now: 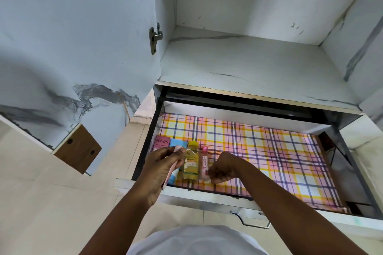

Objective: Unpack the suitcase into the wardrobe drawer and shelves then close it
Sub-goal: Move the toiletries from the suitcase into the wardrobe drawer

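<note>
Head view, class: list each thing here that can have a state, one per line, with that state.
Drawer: pulled open.
Wardrobe door: open.
Yellow bottle: lying flat, capped.
Pink bottle: lying flat.
Pink box: closed.
Left hand: holding a pink packet.
Right hand: curled beside the pink bottle.

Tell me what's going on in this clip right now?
A person is laying toiletries in a row at the left end of the open wardrobe drawer. The left hand holds a flat pink packet, while the right hand pinches the small pink bottle lying beside the yellow bottle. A pink box lies farther left. The shelf above holds nothing visible.
</note>
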